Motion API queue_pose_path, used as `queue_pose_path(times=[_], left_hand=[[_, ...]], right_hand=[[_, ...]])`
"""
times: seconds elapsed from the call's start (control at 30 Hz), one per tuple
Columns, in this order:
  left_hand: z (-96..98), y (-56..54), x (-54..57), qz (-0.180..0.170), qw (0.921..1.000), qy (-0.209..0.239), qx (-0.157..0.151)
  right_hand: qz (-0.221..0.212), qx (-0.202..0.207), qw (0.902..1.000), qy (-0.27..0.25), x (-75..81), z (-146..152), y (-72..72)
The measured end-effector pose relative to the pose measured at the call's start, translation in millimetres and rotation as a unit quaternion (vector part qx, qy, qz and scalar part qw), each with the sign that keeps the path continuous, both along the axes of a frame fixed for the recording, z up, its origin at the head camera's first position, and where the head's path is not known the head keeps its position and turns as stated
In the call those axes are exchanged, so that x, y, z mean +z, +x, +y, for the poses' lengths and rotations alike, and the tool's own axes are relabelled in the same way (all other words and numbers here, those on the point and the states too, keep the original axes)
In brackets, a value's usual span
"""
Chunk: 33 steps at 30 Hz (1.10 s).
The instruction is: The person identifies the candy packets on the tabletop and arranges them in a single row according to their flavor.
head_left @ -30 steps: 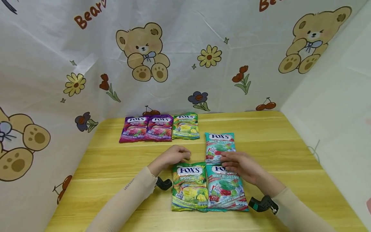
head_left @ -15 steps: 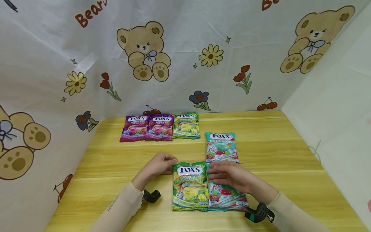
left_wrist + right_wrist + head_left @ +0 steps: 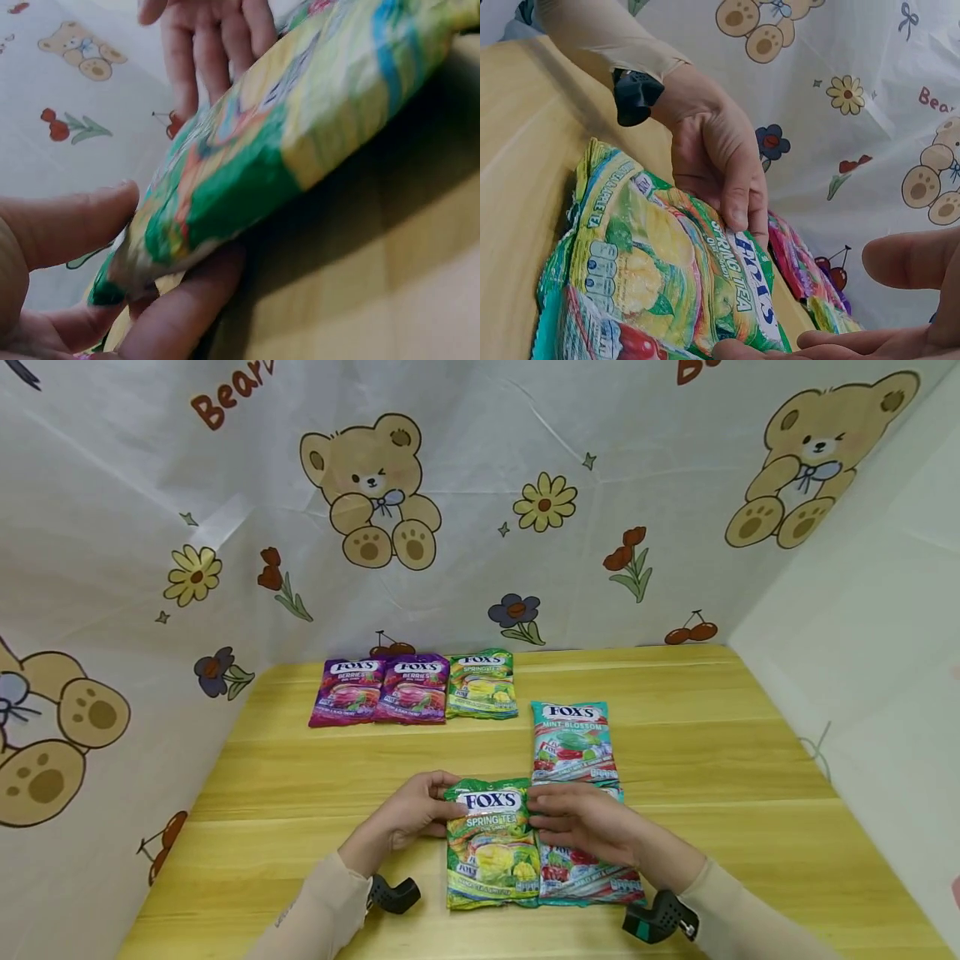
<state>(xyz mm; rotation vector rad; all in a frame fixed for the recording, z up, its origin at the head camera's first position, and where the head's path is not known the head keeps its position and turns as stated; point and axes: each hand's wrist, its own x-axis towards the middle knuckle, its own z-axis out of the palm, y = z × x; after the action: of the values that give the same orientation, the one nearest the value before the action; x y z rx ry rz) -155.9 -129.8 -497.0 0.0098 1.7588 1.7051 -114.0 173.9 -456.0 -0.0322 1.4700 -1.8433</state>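
Observation:
My left hand (image 3: 411, 812) grips the upper left corner of a green Fox's Spring Tea candy bag (image 3: 493, 856), thumb on top and fingers underneath. In the left wrist view this bag (image 3: 247, 165) is tipped up, its gripped edge raised over the wood. At the bag's upper right edge are my right hand's (image 3: 588, 828) extended fingers, with the thumb held apart in the right wrist view. Beneath the right hand lies a teal Mint Blossom candy bag (image 3: 588, 881), partly covered by it. A second Mint Blossom bag (image 3: 573, 739) lies flat just behind.
At the back of the wooden table (image 3: 300, 793) two purple Berries candy bags (image 3: 348, 693) and another Spring Tea bag (image 3: 482, 689) lie in a row. A bear-printed cloth (image 3: 450, 602) hangs behind, and a white wall (image 3: 847, 635) stands at right.
My left hand has drawn back to the front Spring Tea bag's corner and taken hold of it. My right hand has slid from the rear Mint Blossom bag toward the Spring Tea bag's edge.

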Motion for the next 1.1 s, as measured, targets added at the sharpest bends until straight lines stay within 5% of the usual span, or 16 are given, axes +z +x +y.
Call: queue_pose_path(times=[0.33,0.7,1.1], left_hand=[[2.5,11.0,0.6,0.015,0.9985,0.029,0.045],[-8.2,1.2,-0.2,0.004,0.9956,0.064,0.068],[-2.4,-10.2,14.0,-0.004,0.9927,0.087,0.083]], right_hand=[[-0.006,-0.002,0.9999,-0.016,-8.8,-8,1.1],[-0.035,-0.003,0.9993,-0.015,-15.2,-21,5.5],[-0.032,-0.03,0.9982,-0.04,-8.0,-29,2.2]])
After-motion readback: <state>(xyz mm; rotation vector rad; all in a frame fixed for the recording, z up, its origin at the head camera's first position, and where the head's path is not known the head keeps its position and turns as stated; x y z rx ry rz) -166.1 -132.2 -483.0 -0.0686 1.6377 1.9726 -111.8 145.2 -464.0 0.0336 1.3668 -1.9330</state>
